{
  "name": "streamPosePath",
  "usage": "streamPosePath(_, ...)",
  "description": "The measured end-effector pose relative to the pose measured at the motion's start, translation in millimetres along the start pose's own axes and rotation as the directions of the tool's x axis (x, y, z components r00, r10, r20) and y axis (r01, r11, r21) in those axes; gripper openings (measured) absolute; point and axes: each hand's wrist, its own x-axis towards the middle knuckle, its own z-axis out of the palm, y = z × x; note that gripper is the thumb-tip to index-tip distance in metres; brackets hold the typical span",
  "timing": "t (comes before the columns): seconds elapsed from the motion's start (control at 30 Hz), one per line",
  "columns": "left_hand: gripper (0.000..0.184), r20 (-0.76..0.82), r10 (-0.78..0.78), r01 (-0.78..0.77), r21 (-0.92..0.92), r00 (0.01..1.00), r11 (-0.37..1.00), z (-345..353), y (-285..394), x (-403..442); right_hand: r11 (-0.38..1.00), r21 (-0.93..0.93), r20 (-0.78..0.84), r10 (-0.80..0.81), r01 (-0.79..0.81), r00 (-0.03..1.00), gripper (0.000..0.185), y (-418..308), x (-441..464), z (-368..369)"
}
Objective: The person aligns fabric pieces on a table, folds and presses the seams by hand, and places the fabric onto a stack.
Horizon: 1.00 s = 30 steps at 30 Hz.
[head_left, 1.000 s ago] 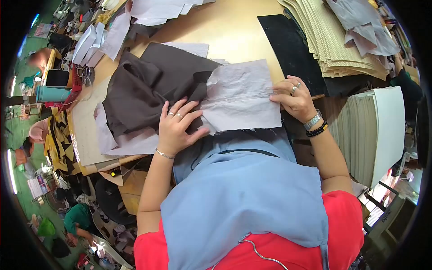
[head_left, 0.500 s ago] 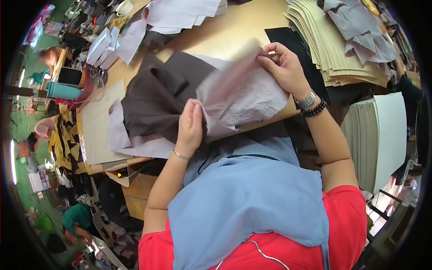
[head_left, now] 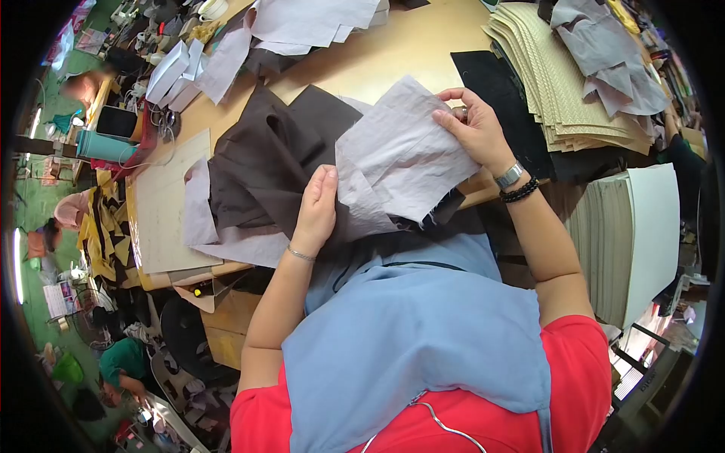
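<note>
A pale grey-lilac piece of fabric (head_left: 404, 151) with a frayed lower edge is spread between my two hands above the table's front edge. My left hand (head_left: 317, 205) is closed, pinching the left side of this fabric. At its upper right edge my right hand (head_left: 474, 128) pinches it between thumb and fingers. Dark brown fabric (head_left: 260, 166) lies in loose folds on the table just left of and behind the pale piece. More pale fabric (head_left: 242, 245) shows under the brown cloth.
Stacked cream textured sheets (head_left: 544, 83) lie at the table's (head_left: 408, 45) back right, with grey scraps (head_left: 604, 60) on top. A tall stack of white-faced boards (head_left: 649, 234) stands right. A flat board (head_left: 170, 219), scissors (head_left: 168, 119) and white boxes (head_left: 175, 75) are left. Someone in green (head_left: 124, 362) bends at lower left.
The pale fabric, raised and blurred before, now lies flatter and opened out between my hands. My right hand has shifted slightly down. My left hand stays nearly in place.
</note>
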Motion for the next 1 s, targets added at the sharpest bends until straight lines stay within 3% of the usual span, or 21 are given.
streamPosePath(0.07,0.024,0.004,-0.051,0.051,-0.098,0.999,0.994,0.7,4.2,0.3,1.0,0.004,0.006,0.018,-0.018,1.0,0.029,-1.6,1.8,0.7)
streamPosePath(0.13,0.025,0.112,-0.107,0.119,-0.111,0.988,0.987,11.2,26.4,-1.3,0.999,-0.015,0.027,0.029,-0.028,0.999,0.029,-4.6,2.9,-1.7)
streamPosePath(0.23,0.033,0.183,-0.093,0.09,0.023,0.979,0.996,17.9,25.2,2.9,0.951,0.307,0.003,0.033,-0.032,0.999,0.048,-7.9,9.9,2.0)
streamPosePath(0.27,0.036,0.191,-0.066,0.05,0.091,0.979,0.995,19.7,25.4,6.8,0.854,0.513,0.068,0.061,-0.087,0.996,0.06,-12.3,11.0,2.5)
streamPosePath(0.33,0.037,0.004,-0.065,0.064,-0.213,0.998,0.975,28.0,31.0,11.2,0.531,0.82,0.218,0.053,-0.212,0.975,0.087,-23.9,9.2,7.8)
streamPosePath(0.4,0.038,-0.148,-0.092,0.024,-0.409,0.985,0.912,31.5,34.7,15.6,0.754,0.592,0.33,0.094,-0.284,0.939,0.096,-0.4,5.9,28.3)
streamPosePath(0.43,0.038,-0.193,-0.085,0.003,-0.387,0.977,0.922,33.9,33.8,15.1,0.876,0.349,0.267,0.248,-0.333,0.931,0.087,1.8,-7.1,36.2)
streamPosePath(0.47,0.04,-0.154,-0.123,0.045,-0.432,0.98,0.901,32.3,29.8,12.2,0.879,0.213,0.284,0.363,-0.427,0.888,0.068,-12.9,-12.0,47.1)
streamPosePath(0.53,0.041,-0.088,-0.175,0.107,-0.51,0.981,0.854,22.6,17.0,7.6,0.93,0.265,0.252,0.189,-0.256,0.949,0.052,-23.3,-17.6,74.1)
streamPosePath(0.73,0.04,-0.137,-0.202,0.104,-0.517,0.97,0.85,10.5,26.9,-7.9,0.97,0.218,0.328,0.032,-0.109,0.944,0.032,-19.1,-10.6,82.1)
streamPosePath(1.0,0.038,-0.068,-0.118,0.081,-0.401,0.991,0.913,1.5,20.3,-22.9,0.973,0.193,0.356,0.051,-0.126,0.933,0.029,-28.9,-10.3,75.1)
